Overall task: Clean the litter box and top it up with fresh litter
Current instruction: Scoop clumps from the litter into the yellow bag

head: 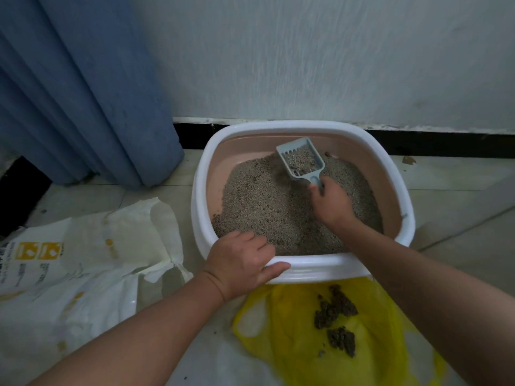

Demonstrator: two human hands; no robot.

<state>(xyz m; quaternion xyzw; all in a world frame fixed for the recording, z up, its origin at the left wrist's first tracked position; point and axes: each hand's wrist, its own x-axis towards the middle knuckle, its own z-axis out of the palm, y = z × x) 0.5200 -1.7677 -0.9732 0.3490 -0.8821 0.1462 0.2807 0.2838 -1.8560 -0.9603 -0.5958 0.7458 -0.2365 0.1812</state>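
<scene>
Thin yellow plastic bag (292, 330) closest in, dark clumps (334, 305) on it. Left hand (239, 260) grips the near rim of the white-rimmed pink plastic litter box (306, 270), thumb outside. Right hand (331, 204) fisted round the grey-blue slotted scoop (302, 160), in the box over grey litter (264, 207); blade points away & left twd the wall, handle end hidden in fist. White sack (83, 260) cut off at left

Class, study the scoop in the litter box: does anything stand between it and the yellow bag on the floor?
Only the litter box's near rim, which the scoop must clear; the left hand grips that rim at its left end. The yellow bag lies just beyond it.
</scene>
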